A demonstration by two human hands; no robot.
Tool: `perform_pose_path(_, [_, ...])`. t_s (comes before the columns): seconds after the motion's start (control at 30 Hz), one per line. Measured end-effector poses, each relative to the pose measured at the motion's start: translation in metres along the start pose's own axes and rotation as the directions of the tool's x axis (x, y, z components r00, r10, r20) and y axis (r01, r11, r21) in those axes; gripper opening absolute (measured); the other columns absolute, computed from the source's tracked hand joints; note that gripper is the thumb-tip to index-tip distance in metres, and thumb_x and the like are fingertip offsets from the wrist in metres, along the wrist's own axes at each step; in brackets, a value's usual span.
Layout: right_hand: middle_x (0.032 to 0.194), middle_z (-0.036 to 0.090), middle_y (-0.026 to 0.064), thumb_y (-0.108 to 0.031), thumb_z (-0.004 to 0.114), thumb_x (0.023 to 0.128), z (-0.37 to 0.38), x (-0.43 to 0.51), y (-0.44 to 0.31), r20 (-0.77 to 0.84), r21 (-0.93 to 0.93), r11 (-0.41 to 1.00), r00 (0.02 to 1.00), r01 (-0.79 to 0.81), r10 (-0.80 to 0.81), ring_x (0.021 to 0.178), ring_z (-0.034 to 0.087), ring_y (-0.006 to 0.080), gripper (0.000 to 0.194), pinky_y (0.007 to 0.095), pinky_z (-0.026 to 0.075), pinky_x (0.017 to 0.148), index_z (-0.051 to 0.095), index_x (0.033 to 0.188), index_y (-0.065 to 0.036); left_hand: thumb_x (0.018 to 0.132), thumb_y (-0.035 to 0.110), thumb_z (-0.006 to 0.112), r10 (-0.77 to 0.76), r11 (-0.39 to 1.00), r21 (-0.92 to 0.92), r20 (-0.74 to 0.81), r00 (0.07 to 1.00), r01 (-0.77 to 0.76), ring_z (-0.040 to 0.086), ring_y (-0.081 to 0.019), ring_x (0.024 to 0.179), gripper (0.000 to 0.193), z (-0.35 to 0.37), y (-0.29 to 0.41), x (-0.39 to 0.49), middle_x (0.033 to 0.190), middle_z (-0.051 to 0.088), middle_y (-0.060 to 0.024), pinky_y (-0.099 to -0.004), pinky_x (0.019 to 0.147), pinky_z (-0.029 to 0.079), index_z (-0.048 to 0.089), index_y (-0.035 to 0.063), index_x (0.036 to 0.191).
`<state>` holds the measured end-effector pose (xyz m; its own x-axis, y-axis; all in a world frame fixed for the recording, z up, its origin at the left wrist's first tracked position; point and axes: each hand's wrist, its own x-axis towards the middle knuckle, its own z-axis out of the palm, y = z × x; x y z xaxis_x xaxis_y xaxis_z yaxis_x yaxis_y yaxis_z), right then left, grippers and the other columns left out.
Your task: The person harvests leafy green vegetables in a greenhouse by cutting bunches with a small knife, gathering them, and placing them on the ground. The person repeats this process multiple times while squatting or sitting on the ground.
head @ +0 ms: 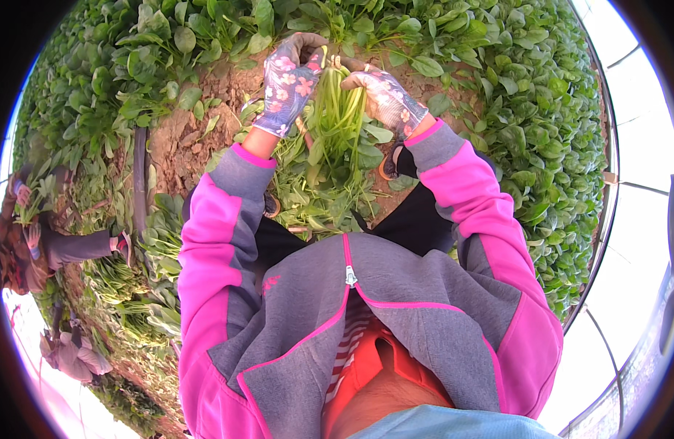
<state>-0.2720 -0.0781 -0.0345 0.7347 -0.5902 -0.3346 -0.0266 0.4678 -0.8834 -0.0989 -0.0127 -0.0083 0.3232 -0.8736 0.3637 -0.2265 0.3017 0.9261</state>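
A bunch of leafy greens, seemingly spinach, (337, 110) hangs upside down between my hands, its root ends up and its leaves toward the ground. My left hand (296, 82), in a flower-patterned glove, is at the left of the root ends, fingers curled close to them. My right hand (383, 96), in a matching glove, has its thumb and fingers closed around the upper stems on the right. Loose leaves (298, 200) lie on the soil below the bunch.
Dense leafy plants (534, 110) grow ahead and to the right. Bare soil (189, 137) shows at the left beside a dark hose or pipe (141, 181). Cut bunches (114, 280) lie farther left, near a co-worker (27, 247) holding greens. Another person (76, 354) is lower left.
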Motion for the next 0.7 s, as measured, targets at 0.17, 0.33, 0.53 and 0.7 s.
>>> perform_pose_path(0.17, [0.104, 0.061, 0.0104, -0.005, 0.048, 0.086, 0.013, -0.012, -0.016, 0.024, 0.289, 0.957, 0.999, 0.022, -0.030, 0.089, 0.063, 0.0203, 0.037, 0.0338, 0.053, 0.084, 0.051, 0.122, -0.001, 0.084, 0.003, 0.063, -0.097, 0.897, 0.425, -0.076, 0.992, 0.120, 0.061, -0.0103, 0.070, 0.018, -0.026, -0.005, 0.008, 0.083, 0.066, -0.0052, -0.0240, 0.061, 0.049, 0.064, 0.0017, 0.102])
perform_pose_path(0.33, [0.109, 0.061, 0.0104, -0.002, 0.047, 0.084, 0.013, -0.010, -0.021, 0.009, 0.243, 0.967, 0.997, 0.073, -0.078, 0.092, 0.063, 0.0214, 0.048, 0.0356, 0.053, 0.085, 0.045, 0.131, -0.003, 0.086, 0.005, 0.061, -0.241, 0.905, -0.307, 0.199, 0.950, 0.294, 0.060, -0.0089, 0.077, 0.030, -0.021, -0.007, 0.004, 0.102, 0.065, -0.0077, -0.0223, 0.067, 0.050, 0.058, 0.0002, 0.115])
perform_pose_path(0.53, [0.110, 0.061, 0.0096, -0.006, 0.046, 0.085, 0.005, -0.007, -0.021, 0.059, 0.236, 0.969, 0.995, 0.068, -0.084, 0.091, 0.064, 0.0170, 0.049, 0.0319, 0.053, 0.082, 0.044, 0.134, -0.003, 0.078, 0.014, 0.073, -0.103, 0.988, 0.142, 0.328, 0.939, 0.059, 0.058, -0.0170, 0.105, 0.058, 0.001, 0.005, -0.010, 0.116, 0.059, -0.0123, -0.0300, 0.091, 0.047, 0.048, -0.0001, 0.129])
perform_pose_path(0.7, [0.103, 0.062, 0.0067, -0.008, 0.050, 0.085, 0.013, -0.023, -0.041, -0.017, 0.119, 0.988, 0.995, 0.098, -0.096, 0.085, 0.064, 0.0111, 0.047, 0.0247, 0.053, 0.074, 0.046, 0.132, -0.002, 0.080, 0.015, 0.074, -0.235, 0.923, -0.223, 0.319, 0.918, 0.314, 0.060, -0.0141, 0.098, 0.053, -0.003, 0.011, -0.005, 0.109, 0.063, -0.0087, -0.0278, 0.087, 0.049, 0.051, -0.0003, 0.126])
